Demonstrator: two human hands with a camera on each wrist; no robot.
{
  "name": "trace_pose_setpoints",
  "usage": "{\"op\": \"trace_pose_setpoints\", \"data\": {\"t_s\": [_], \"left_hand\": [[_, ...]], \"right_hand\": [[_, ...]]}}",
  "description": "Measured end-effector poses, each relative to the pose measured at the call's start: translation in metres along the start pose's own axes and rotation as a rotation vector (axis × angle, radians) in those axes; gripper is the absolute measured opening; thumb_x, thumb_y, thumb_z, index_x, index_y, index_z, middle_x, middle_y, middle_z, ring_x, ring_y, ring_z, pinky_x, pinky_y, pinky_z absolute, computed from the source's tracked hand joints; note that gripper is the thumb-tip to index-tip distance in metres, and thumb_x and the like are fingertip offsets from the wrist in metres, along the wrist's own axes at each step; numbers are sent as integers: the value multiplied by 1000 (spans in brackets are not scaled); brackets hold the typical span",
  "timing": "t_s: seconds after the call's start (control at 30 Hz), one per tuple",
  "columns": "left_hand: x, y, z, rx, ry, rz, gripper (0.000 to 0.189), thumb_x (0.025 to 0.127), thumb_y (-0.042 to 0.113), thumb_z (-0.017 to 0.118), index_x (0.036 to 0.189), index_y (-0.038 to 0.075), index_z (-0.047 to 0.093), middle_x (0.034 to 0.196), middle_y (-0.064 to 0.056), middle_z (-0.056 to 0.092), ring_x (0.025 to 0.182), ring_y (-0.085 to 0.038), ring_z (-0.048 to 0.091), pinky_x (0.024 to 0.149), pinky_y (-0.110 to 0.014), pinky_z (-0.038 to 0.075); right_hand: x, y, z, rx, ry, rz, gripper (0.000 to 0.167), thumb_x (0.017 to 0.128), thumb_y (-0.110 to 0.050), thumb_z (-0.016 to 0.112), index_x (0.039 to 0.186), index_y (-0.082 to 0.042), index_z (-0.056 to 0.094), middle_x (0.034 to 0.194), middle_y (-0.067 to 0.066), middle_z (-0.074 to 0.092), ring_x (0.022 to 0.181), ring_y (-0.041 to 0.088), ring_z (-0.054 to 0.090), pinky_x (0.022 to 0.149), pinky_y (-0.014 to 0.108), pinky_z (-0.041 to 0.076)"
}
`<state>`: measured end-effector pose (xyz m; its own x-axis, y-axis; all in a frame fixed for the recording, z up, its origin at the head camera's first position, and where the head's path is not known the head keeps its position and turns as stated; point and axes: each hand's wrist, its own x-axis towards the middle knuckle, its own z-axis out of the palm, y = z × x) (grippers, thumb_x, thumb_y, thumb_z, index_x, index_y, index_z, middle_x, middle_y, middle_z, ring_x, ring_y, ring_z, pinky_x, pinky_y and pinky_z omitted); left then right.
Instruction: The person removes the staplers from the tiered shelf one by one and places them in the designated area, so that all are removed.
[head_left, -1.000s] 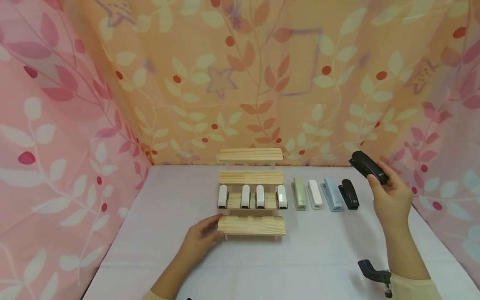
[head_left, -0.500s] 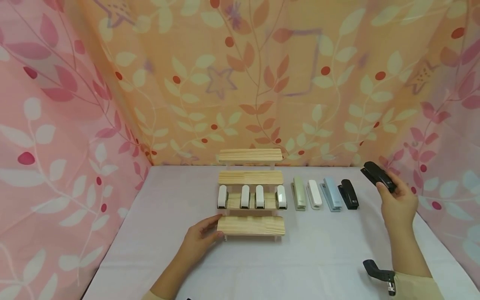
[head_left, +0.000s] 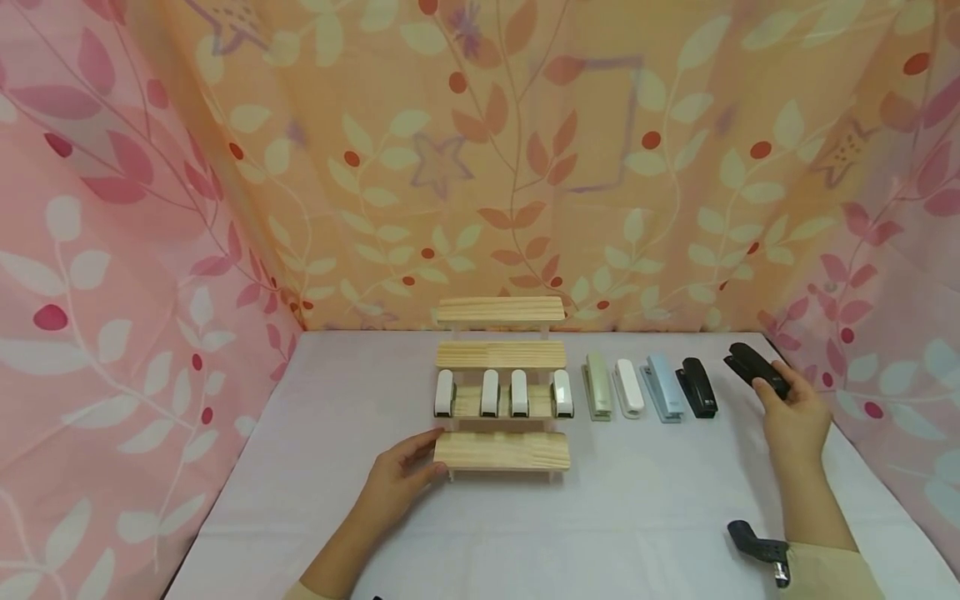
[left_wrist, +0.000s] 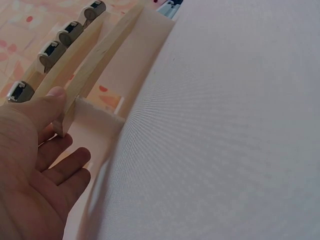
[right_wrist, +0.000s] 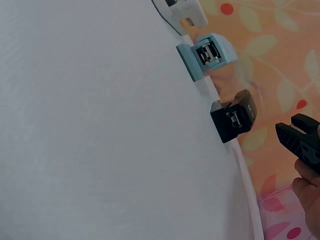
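My right hand (head_left: pixel 798 421) grips a black stapler (head_left: pixel 756 368) at its rear end, to the right of the stapler row. In the right wrist view this stapler (right_wrist: pixel 302 142) is partly cut off at the edge. My left hand (head_left: pixel 399 477) pinches the left end of the lowest board (head_left: pixel 502 451) of a tiered wooden display stand, thumb on top and fingers below. Small white staplers (head_left: pixel 491 393) stand along the second tier, with a wider gap after the leftmost. In the left wrist view, my thumb (left_wrist: pixel 57 92) lies on the board's end.
Right of the stand, a green stapler (head_left: pixel 597 387), a white one (head_left: pixel 629 389), a light blue one (head_left: pixel 662 389) and another black one (head_left: pixel 697 388) stand in a row on the white tabletop (head_left: pixel 637 517). Floral curtains (head_left: pixel 360 167) enclose the back and sides.
My right hand has moved right and then down toward the table with the black stapler. My left hand stays at the stand, and the other staplers have not moved.
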<state>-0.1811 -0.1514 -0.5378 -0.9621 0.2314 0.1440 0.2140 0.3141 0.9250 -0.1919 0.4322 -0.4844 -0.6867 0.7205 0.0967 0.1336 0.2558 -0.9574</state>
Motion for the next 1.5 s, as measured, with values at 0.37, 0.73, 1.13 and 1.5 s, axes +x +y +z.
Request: {"op": "trace_pose_setpoints", "data": {"t_s": [0.37,0.73,1.13,1.5], "left_hand": [[0,0,-1,18,-3,10,55,83,34,84,135,26,67,136,10,66,130,-14,61,116,-37,44],[-1,1,0,22,-5,5,56,84,35,83,136,27,66,135,11,66,129,-13,61,115,-39,46],[1,3,-1,4,5,7,55,83,30,85,135,23,67,135,6,67,128,-16,62,115,-38,45],[1,2,0,-7,-1,1,55,83,29,85,135,23,67,136,6,67,129,-16,62,116,-41,44]], "right_hand": [[5,25,13,-105,-52,-10,53,101,-31,67,150,-19,54,153,12,50,134,4,51,106,6,40],[10,37,14,-191,-91,-11,58,102,-34,64,154,-17,47,157,13,44,149,25,39,125,40,31],[12,37,5,-413,-197,-145,64,102,-35,64,153,-2,44,150,28,46,141,51,42,116,65,33],[9,47,9,-469,-126,-170,62,99,-33,68,150,-3,49,145,26,53,137,51,46,112,66,36]]}}
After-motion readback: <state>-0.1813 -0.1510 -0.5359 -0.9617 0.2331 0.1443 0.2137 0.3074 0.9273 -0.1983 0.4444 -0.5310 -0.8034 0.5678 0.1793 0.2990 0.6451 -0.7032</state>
